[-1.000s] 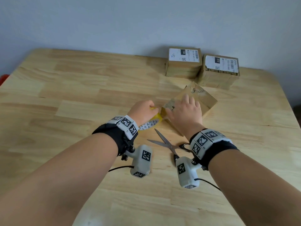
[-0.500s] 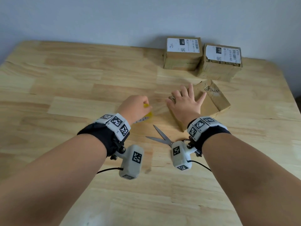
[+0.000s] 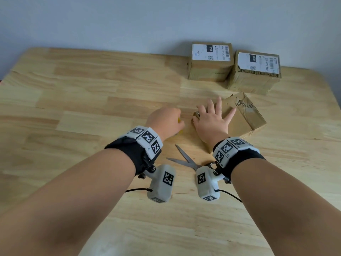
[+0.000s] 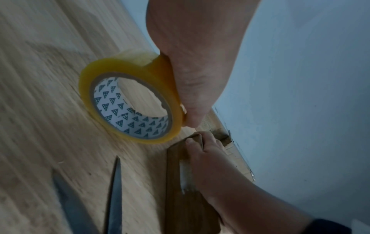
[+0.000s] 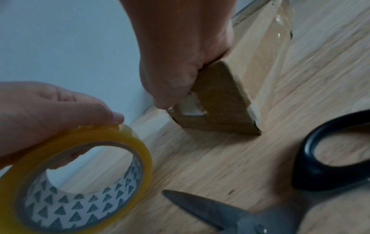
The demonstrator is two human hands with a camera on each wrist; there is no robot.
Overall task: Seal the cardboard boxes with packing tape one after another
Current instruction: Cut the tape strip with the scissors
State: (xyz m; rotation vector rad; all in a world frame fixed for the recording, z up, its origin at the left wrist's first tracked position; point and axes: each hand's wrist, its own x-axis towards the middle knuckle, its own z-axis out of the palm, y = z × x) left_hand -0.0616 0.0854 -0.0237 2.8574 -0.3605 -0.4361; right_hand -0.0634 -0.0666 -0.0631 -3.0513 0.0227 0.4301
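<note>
**One box under way, two waiting at the far edge**

A small cardboard box (image 3: 238,117) right of the tabletop's (image 3: 92,111) middle is pressed flat by the right hand (image 3: 212,120), fingers spread. The tape roll (image 4: 128,101) is gripped in the curled fingers of the left hand (image 3: 164,121) just beside it. Two labelled boxes (image 3: 210,61) sit by the far edge; whether they are sealed cannot be told. Scissors (image 3: 186,159) lie unused nearby.
</note>
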